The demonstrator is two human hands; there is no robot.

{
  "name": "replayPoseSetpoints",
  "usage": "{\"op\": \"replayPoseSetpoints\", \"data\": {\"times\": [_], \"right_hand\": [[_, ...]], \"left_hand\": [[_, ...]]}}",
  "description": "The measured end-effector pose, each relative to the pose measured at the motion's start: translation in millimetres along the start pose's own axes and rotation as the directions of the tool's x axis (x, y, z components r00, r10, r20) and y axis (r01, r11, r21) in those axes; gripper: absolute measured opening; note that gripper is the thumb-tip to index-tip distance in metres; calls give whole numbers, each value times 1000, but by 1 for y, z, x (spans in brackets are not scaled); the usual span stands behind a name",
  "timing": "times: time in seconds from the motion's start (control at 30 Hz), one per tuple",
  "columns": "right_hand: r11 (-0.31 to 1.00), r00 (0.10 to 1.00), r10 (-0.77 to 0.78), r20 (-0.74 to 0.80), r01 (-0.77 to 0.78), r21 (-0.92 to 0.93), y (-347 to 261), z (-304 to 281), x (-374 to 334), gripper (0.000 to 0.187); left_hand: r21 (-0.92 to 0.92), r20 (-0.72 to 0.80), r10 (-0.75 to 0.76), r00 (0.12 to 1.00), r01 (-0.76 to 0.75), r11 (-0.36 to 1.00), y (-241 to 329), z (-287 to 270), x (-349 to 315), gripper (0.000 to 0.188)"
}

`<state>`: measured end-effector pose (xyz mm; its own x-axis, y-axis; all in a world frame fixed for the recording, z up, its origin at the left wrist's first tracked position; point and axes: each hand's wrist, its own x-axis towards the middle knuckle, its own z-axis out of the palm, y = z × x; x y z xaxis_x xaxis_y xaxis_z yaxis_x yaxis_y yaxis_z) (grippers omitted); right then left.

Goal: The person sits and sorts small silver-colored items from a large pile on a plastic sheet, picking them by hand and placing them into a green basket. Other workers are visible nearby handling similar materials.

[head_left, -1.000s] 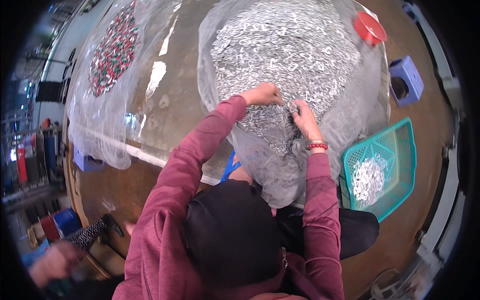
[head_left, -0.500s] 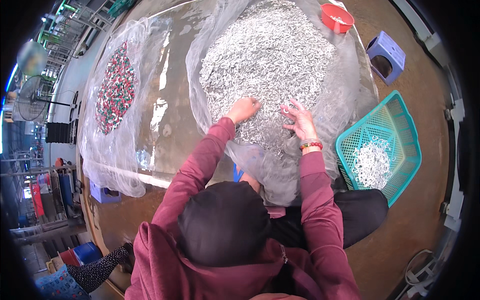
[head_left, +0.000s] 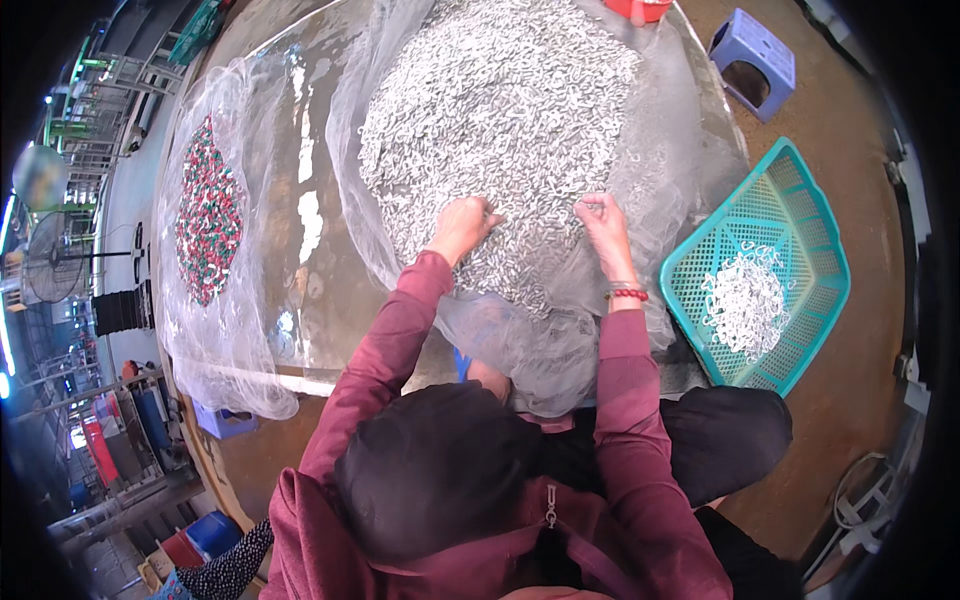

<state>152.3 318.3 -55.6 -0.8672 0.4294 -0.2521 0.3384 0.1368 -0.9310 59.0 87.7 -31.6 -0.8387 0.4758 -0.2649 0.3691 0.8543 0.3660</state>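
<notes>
Head view: small white hook-shaped pieces (head_left: pixel 500 120), long axes pointing every which way. Right hand (head_left: pixel 607 230) is pinched together; left hand (head_left: pixel 462 226), can't tell.

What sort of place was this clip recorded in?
Probably a workshop or factory floor: a large pile of small pale pieces lies on sheer netting, a teal basket holds more, and a standing fan is at the left.

Looks like a workshop or factory to me. There's a massive heap of little pale pieces (head_left: pixel 500 110) on a table (head_left: pixel 330 315), plus a fan (head_left: pixel 55 258) and metal racks (head_left: pixel 135 80) off left.
</notes>
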Motion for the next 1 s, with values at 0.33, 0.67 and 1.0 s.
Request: {"op": "replayPoseSetpoints", "data": {"times": [0.33, 0.67, 1.0], "right_hand": [[732, 922, 18, 388, 252, -633, 3, 43, -6, 24], [995, 995, 85, -53, -88, -40, 48, 18, 10, 46], [673, 966, 25, -257, -207, -710, 46, -17, -71, 64]], "left_hand": [[-94, 147, -63, 987, 77, 993, -4, 3, -8, 32], [103, -43, 78, 996, -73, 992, 16, -9, 31, 36], [-116, -10, 16, 1000, -17, 993, 4, 1, 27, 32]]}}
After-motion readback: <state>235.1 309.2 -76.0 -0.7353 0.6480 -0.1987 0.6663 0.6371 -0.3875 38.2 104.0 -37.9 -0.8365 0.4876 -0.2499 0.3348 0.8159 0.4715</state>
